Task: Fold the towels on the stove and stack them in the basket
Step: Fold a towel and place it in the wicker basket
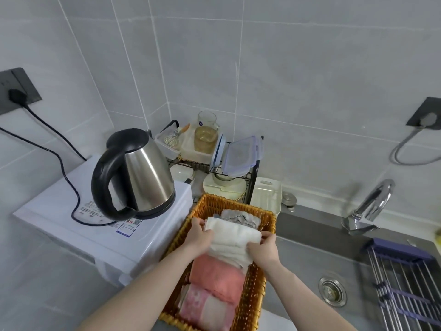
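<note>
The folded white terry towel [232,237] lies crosswise in the woven amber wicker basket [256,290], its long axis running from the left hand [199,235] to the right hand [262,249]. Each hand grips one end (equally near). Pink folded towels [214,283] sit nearer the person, a grey one [238,217] behind.

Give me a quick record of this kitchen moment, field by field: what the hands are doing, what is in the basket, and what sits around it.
left hand: grips the left end of the white towel
right hand: grips the towel's right end
white towel: folded, held over the basket
basket contents: grey towel at the far end, pink towel and pink-and-white towel nearer the person
left of basket: steel kettle on a white appliance
behind basket: dish rack with containers
right of basket: sink with faucet
</note>
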A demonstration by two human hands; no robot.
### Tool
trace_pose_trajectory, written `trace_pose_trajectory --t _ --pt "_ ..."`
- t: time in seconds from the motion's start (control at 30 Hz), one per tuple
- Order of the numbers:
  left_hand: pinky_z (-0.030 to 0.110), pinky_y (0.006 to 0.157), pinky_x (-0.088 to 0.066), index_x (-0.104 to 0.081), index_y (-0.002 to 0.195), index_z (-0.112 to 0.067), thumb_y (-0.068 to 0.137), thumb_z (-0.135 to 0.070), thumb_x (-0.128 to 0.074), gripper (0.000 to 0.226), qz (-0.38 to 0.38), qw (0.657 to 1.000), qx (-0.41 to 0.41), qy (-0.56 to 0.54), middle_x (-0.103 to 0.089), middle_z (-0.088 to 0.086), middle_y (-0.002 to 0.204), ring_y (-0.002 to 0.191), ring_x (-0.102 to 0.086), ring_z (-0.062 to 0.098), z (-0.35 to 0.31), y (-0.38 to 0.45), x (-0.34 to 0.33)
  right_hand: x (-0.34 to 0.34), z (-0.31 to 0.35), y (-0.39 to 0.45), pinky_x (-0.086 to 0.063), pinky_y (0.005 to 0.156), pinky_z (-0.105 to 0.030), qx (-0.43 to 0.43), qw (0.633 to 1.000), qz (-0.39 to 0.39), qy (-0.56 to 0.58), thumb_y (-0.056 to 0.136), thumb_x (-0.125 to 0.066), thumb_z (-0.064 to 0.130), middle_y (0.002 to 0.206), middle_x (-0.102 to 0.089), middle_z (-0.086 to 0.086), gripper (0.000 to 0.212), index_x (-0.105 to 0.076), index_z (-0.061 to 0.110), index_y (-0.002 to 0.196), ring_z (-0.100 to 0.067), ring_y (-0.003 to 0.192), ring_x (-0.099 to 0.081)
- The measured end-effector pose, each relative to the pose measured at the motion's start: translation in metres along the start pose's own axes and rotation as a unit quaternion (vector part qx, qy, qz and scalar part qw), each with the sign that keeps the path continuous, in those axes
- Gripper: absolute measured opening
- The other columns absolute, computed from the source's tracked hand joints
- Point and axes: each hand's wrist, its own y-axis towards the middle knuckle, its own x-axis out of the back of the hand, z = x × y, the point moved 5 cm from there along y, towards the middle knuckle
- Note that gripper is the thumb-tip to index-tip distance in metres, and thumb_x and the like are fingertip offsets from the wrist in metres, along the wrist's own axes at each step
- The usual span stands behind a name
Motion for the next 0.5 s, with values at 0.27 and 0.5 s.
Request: trace_pose_trajectory --t 0.27,0.5 --pt "0.03 0.073 -0.052 -0.032 0.13 -0.025 0.094 -0.037 -0.058 0.046 0.068 0.996 0.018 0.049 -0.059 -0.003 0.107 0.093 -0.062 0.015 0.024 0.029 -0.027 -0.028 0.0 0.013 -0.039 0.11 -0.035 0.035 0.985 0.033 -0.164 0.091 -0.052 0.006 0.151 -0.042 -0.012 0.072 -0.022 0.009 0.157 -0.03 0.139 -0.042" --pt "0.041 0.105 -0.042 -0.043 0.14 -0.019 0.09 -0.038 -0.063 0.057 -0.086 0.966 -0.144 0.196 -0.048 0.0 0.139 0.128 -0.046 0.024 0.006 0.021 -0.016 -0.034 -0.003 0.0 -0.013 0.126 -0.036 0.116 0.971 -0.043 -0.206 0.093 -0.049 0.002 0.166 -0.006 -0.013 0.069 -0.024 0.011 0.157 -0.029 0.156 -0.007"
